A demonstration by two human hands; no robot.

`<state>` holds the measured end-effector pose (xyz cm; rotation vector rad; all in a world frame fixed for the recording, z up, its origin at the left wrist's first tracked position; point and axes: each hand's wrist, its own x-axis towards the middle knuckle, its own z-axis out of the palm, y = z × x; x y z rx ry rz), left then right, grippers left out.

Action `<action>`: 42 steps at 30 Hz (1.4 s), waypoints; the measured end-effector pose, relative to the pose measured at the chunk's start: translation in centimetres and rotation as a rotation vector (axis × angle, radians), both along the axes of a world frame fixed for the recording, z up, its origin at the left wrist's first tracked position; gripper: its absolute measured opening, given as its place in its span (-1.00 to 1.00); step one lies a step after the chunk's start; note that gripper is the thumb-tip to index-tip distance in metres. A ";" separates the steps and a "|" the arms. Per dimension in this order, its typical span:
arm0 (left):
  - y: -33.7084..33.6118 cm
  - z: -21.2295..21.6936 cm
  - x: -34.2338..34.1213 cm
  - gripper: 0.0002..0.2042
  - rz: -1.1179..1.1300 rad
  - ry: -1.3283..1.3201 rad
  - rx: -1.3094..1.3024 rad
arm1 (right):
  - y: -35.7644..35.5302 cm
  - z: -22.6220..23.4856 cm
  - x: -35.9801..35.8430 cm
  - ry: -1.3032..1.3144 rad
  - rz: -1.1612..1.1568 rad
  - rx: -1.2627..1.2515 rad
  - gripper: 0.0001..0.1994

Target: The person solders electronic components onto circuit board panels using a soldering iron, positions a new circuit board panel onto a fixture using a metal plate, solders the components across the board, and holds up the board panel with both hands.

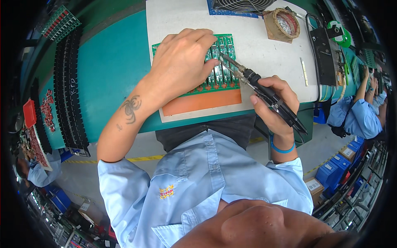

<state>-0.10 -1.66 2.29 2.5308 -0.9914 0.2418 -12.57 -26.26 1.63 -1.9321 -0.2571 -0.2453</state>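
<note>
A panel of green circuit boards in a row lies on an orange sheet. My left hand rests across the panel's left part, hiding much of it; its fingers reach to the far edge, thumb apart from them, and it lifts nothing. In my right hand is a black soldering iron, held like a pen, with two thin metal prongs. The prongs point left, down at the boards just beside my left thumb. Whether they touch a board, I cannot tell.
A round holder with crumpled metallic filling stands at the far right, below a fan grille. Right of the white mat are a black box with cables and a green reel. Black slotted racks line the left. Co-workers sit on both sides.
</note>
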 end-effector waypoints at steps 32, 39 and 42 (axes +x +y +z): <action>1.7 -0.6 -0.4 -0.65 0.040 0.013 -0.072 | 1.2 0.3 0.8 0.011 0.045 -0.006 -0.62; 1.7 -0.4 -0.6 -0.60 0.058 0.000 -0.027 | 1.1 0.6 0.5 -0.014 0.026 -0.008 -0.61; 1.7 -0.4 -0.6 -0.58 0.063 -0.005 -0.015 | 1.1 0.8 0.3 -0.028 0.015 -0.001 -0.61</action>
